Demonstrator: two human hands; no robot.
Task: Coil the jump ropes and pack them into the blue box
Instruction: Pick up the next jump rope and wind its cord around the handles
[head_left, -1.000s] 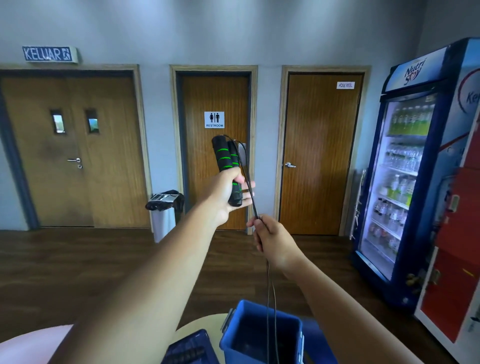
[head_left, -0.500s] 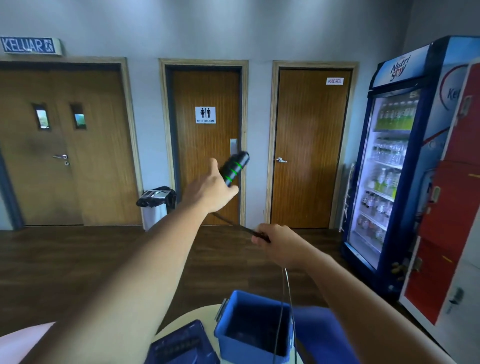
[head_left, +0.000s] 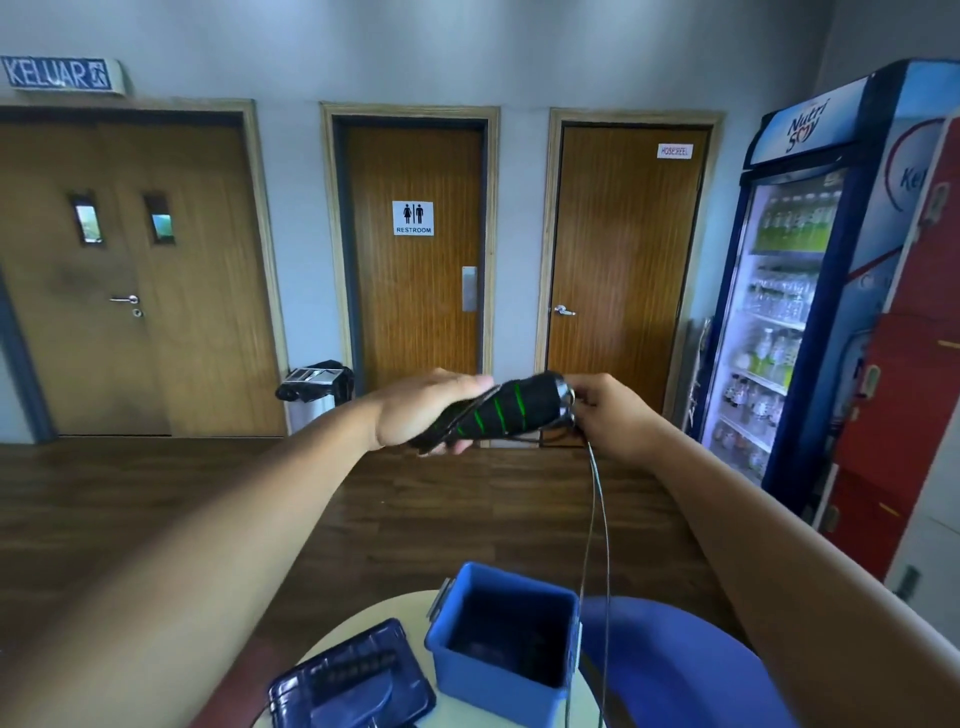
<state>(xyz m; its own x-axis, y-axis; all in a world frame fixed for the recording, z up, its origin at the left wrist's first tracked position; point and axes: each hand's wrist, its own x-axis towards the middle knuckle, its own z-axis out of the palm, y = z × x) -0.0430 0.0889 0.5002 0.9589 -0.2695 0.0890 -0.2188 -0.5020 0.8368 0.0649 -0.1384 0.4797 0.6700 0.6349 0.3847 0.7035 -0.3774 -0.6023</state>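
Since half a second ago the left hand (head_left: 426, 410) has swung the pair of black foam jump-rope handles with green bands (head_left: 498, 413) down from pointing towards the doors to lying nearly level; the right hand (head_left: 610, 415) has come up from below to meet their cord ends.

Head view: the left hand clasps both handles together, fingers laid over the top and the thumb side wrapped beneath; the right hand, just beside it, has its fingers curled in at the handle caps and appears to pinch the thin black cord (head_left: 592, 519) where it leaves them; two strands of cord hang slack from the right hand and pass the open square blue plastic box (head_left: 447, 654) on its right-hand side; that box stands well below both hands on a round white table (head_left: 363, 621); a dark blue lid (head_left: 353, 680) lies below the left forearm, beside the box.

The cord looks light, springy and slick, likely to uncoil if let go; the foam handles give the sure grip, so loops are best gathered against them and pinched at each turn.
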